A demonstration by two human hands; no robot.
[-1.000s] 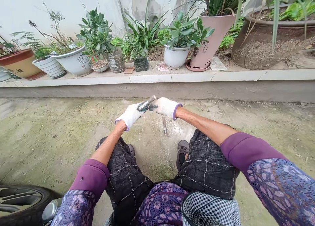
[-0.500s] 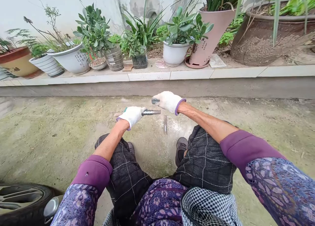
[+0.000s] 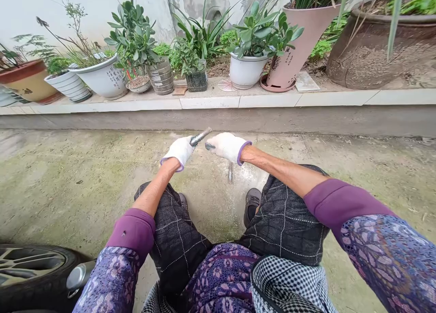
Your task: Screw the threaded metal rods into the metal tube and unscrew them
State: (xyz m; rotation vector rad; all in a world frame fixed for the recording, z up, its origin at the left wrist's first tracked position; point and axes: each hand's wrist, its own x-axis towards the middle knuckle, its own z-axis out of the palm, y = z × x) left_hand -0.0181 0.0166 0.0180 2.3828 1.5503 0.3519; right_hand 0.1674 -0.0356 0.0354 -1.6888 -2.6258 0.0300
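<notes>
My left hand [image 3: 180, 150], in a white glove with grey-coated fingertips, is closed round a short stick [image 3: 204, 135]. Silvery thread or wire appears wound on the stick near my fingers, while its bare end slants up and to the right. Just right of that end is my right hand [image 3: 227, 147], gloved alike, its fingers pinched together. Whatever lies in that pinch is too fine to make out. A dark, narrow bar-like piece [image 3: 230, 171] lies on the concrete below my right hand.
Ahead runs a low tiled ledge [image 3: 209, 102] lined with potted plants, among them a white pot [image 3: 248, 72] and a tall pink pot [image 3: 289, 49]. A car wheel [image 3: 68, 258] stands at lower left. My knees flank the concrete ground [image 3: 207, 213].
The stick has swung from nearly level to slanting up to the right as my left hand turned and rose slightly. My right hand has shifted a little left and down, nearer the stick's end.
</notes>
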